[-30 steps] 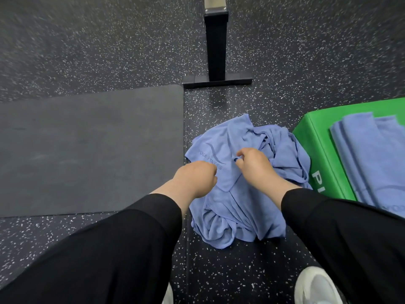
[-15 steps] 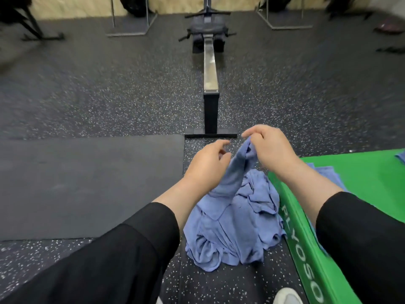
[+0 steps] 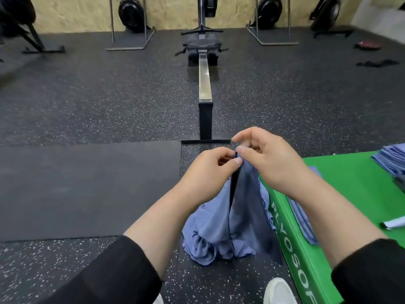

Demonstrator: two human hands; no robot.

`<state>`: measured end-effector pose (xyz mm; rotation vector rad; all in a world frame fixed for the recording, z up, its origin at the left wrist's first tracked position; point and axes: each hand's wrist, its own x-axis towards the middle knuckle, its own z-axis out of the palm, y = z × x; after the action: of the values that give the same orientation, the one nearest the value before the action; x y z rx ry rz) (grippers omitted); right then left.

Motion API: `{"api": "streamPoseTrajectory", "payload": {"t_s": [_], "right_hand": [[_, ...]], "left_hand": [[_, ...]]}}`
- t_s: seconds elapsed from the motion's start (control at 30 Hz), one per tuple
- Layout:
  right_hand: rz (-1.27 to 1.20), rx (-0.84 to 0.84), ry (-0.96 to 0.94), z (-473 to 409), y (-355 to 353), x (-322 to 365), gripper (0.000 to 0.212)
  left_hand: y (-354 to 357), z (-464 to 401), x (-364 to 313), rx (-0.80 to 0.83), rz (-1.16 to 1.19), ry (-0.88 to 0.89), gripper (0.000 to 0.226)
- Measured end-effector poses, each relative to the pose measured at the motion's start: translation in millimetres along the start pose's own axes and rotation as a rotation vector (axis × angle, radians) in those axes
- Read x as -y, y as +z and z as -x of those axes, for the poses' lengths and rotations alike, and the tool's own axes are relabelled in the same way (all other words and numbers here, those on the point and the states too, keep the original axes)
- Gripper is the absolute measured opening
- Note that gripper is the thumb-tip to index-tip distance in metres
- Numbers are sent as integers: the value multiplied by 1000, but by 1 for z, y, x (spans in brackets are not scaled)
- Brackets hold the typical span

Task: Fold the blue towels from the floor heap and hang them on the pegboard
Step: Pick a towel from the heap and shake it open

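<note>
While both the left hand (image 3: pixel 213 166) and right hand (image 3: pixel 266 157) pinch one towel (image 3: pixel 243 207) edge, its tail drapes below onto the heap (image 3: pixel 206 240); risk: snagging neighbours, or pinch slipping.

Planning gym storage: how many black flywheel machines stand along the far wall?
3 clearly: one left, one right, one far right, cropped. More may be hidden.

Your speckled floor (image 3: pixel 109 102) at frame centre carries: towel heap (image 3: pixel 210 233), black mat (image 3: pixel 87 189) left, green box (image 3: pixel 341 194) right, rowing machine (image 3: pixel 205 62) top.
</note>
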<state>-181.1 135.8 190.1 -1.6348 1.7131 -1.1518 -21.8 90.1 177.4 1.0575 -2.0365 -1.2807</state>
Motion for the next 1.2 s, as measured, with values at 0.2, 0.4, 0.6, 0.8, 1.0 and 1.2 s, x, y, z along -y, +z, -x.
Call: {"api": "streamPoseTrajectory", "payload": {"t_s": [0.2,0.4,0.6,0.8,1.0,1.2], "right_hand": [[-188,-83,105,-10,5,-9,9],[-233,-11,186,-22,15,-18,12],[-232,-146,173,-29,15,-19,16],[-143,-21,92,-23,13,-12,17],[-93,-222,90,-20,7,-9,29],[-197,-396,105,-24,-7,-10,39]], "left_hand": [[-3,-14,3,-63,26,-43,30],[-13,-34,10,-194,205,-108,45],[-21,-35,12,-228,118,-84,35],[-15,-25,7,-161,104,-57,30],[-16,-20,10,-13,34,-101,14],[-25,-20,26,-55,-537,-243,17]]}}
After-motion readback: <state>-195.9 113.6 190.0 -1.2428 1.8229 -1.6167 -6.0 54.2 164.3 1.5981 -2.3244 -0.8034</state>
